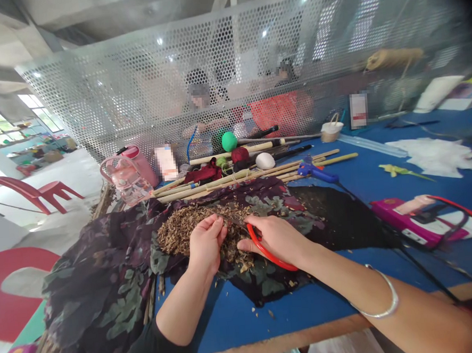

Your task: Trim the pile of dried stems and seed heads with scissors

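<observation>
My right hand (277, 238) grips a pair of scissors with red handles (270, 255), the blades pointing left toward my other hand. With thumb and fingers pinched together, my left hand (208, 242) is closed near the blade tips; whatever small piece it may hold is too small to name. Both hands hover over a heap of brown chopped plant bits (179, 230). Under the heap spreads a dark cloth with a leaf pattern (118, 279), and a few crumbs lie on the blue tabletop (245, 325).
Behind the heap lie bamboo sticks (220, 185), a green ball (229, 141), a white ball (265, 161) and a blue glue gun (318, 172). A pink bottle (128, 178) stands left, a magenta power strip (415, 224) right. A perforated metal screen (135, 92) rises behind; people sit beyond it.
</observation>
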Motion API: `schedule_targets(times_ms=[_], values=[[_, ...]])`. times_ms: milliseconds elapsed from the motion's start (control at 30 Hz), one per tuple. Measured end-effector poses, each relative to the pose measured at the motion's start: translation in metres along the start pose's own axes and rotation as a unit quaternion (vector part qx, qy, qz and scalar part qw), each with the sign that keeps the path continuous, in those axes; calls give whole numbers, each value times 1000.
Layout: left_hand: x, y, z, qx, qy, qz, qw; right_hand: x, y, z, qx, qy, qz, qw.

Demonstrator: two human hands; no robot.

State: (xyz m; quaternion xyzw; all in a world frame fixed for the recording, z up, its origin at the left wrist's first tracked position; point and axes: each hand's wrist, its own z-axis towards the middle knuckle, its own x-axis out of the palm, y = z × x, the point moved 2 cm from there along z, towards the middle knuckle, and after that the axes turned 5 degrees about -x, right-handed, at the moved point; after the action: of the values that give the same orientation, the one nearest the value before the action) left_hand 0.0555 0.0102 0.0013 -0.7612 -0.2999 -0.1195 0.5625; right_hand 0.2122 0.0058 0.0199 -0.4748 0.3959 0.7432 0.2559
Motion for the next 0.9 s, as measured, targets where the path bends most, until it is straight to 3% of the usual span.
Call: schedule_targets(times_ms=[400,633,900], values=[[-3,0,4,-21,-1,8,1000,8,0,-2,15,9,-28,999],[6,9,-5,-44,52,41,997,1,5,-1,12,-11,-8,1000],[3,12,-4,-10,63,43,997,5,0,1,18,13,-14,1000]])
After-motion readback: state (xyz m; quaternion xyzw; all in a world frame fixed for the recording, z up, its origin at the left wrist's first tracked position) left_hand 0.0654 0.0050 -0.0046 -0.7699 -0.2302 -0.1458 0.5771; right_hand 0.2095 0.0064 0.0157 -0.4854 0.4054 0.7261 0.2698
